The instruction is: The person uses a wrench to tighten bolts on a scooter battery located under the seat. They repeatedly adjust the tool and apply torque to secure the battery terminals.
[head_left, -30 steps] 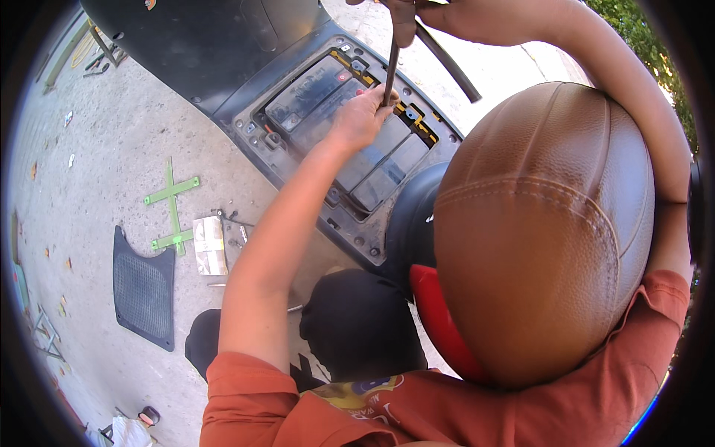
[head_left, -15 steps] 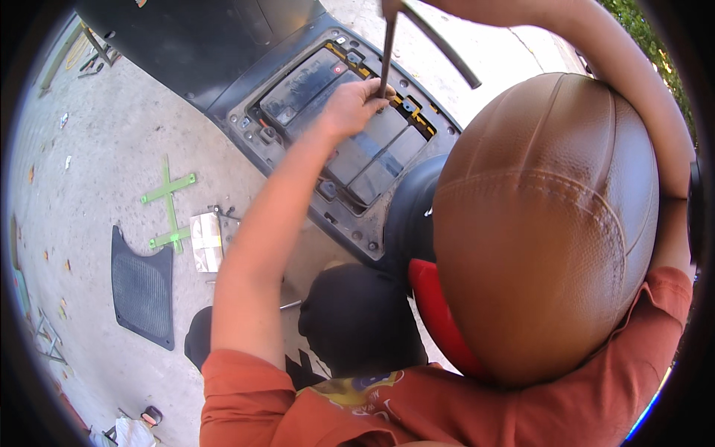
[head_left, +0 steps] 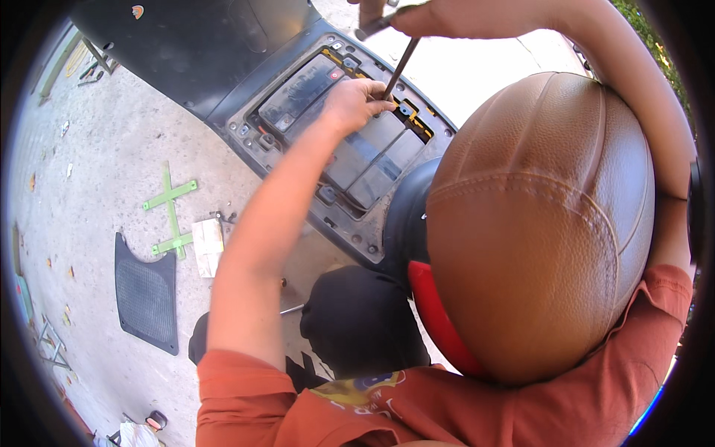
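Observation:
A dark metal rod with a crossbar, apparently a T-handle wrench (head_left: 402, 67), stands tilted over the far-right edge of an open battery compartment in a scooter's footboard (head_left: 237, 132). My left hand (head_left: 356, 106) pinches the lower shaft, close to a yellow-and-black strip (head_left: 417, 123). Its bottom tip is hidden by my fingers and the compartment edge. At the top edge of the view, my right hand (head_left: 454, 16) is closed about the crossbar and partly cut off. Dark battery blocks (head_left: 365, 160) fill the compartment below my left hand.
A brown leather scooter seat (head_left: 544, 223) bulges between my arms, with a red panel (head_left: 439, 320) under it. On the concrete at left lie a black ribbed mat (head_left: 147, 294), a green cross-shaped bracket (head_left: 171, 201) and a small pale box (head_left: 208, 246). The dark front shield (head_left: 194, 52) rises at far left.
The crossbar has swung round, from pointing right to pointing left, and my right hand has come lower into view with it. My left hand stays at the lower shaft.

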### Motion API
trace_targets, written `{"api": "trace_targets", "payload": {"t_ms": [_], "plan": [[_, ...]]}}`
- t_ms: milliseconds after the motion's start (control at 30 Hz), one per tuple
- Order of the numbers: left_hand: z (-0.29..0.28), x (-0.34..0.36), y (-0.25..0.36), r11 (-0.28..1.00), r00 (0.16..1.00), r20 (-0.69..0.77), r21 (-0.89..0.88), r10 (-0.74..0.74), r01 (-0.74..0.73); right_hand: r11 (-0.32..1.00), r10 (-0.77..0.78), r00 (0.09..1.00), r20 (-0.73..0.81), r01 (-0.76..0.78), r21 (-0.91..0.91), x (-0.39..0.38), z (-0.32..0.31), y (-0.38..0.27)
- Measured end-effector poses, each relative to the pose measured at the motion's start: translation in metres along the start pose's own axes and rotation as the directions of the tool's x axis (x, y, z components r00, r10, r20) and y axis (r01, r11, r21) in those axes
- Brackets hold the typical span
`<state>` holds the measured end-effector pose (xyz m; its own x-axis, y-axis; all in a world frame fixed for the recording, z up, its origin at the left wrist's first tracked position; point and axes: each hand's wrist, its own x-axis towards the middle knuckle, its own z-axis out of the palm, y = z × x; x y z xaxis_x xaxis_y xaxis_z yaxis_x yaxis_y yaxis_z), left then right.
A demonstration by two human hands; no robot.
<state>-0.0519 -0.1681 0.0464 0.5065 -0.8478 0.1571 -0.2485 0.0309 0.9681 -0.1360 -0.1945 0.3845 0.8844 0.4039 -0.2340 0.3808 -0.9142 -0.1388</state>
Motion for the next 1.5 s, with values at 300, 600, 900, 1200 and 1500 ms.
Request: {"api": "trace_targets", "payload": {"t_ms": [300,600,900,1200,1500], "plan": [[0.034,-0.024,0.003,0.962,0.919,-0.365,0.268,0.148,-0.048,0.770,0.551,0.830,-0.087,-0.546,-0.331,0.014,0.004,-0.046],[0.022,-0.012,0.004,0.940,0.963,-0.206,0.327,0.173,-0.099,0.874,0.279,0.959,-0.055,-0.277,-0.400,0.003,0.010,0.005],[0.025,-0.016,-0.008,0.983,0.975,-0.190,0.165,0.114,-0.083,0.870,0.488,0.870,-0.071,-0.491,-0.045,0.002,0.004,-0.004],[0.027,-0.022,-0.024,0.969,0.925,-0.298,0.144,0.236,-0.201,0.987,0.121,0.988,0.092,-0.129,0.092,0.007,0.012,0.045],[0.014,-0.030,-0.016,0.863,0.954,-0.244,0.504,0.175,-0.029,0.945,0.121,0.958,-0.259,-0.191,-0.267,0.003,0.025,0.005]]}}
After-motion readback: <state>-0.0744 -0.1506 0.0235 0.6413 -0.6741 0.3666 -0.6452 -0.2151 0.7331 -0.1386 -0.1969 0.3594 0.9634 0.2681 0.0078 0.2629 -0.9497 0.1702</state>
